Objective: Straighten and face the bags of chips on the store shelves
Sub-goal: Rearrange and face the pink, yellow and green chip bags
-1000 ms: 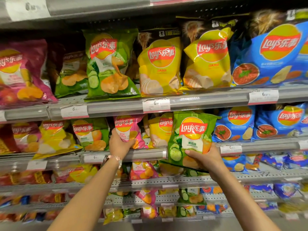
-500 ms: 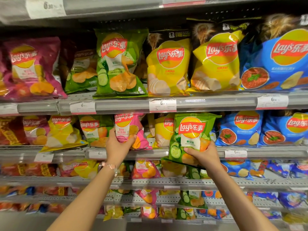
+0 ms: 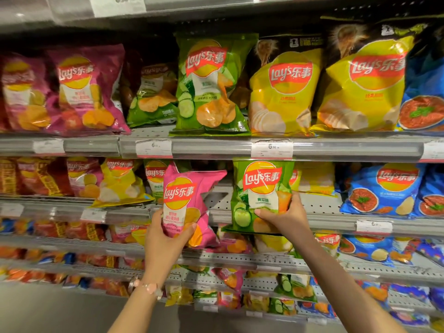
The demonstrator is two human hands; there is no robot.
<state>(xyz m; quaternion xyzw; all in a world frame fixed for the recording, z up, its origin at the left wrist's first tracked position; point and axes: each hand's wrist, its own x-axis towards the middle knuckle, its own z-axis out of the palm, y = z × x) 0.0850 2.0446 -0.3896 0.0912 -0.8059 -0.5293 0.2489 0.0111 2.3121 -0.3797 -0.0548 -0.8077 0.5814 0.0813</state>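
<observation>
- Head view: left grip (image 3: 168, 236) clamped on pink bag (image 3: 185, 207), right grip (image 3: 281, 217) on green bag (image 3: 259, 195), both held before the second shelf (image 3: 336, 223).
- Seat each upright, logo outward, beside matching flavours.

My feed is bright and evenly lit from overhead, colours strong on the foil bags. White glare streaks the clear strip of the top shelf rail (image 3: 168, 6), and small highlights glint off the big green bag (image 3: 211, 85) and the yellow bag (image 3: 286, 92). Deep shadow sits under that top shelf, behind the bag tops. The middle is fairly sharp: I can read the logo on the pink bag (image 3: 187, 203) and the small green bag (image 3: 259, 195). Towards the left edge and the lower shelves everything smears with motion blur. The wide lens bows the shelf rails, bending them downward at the right.
</observation>
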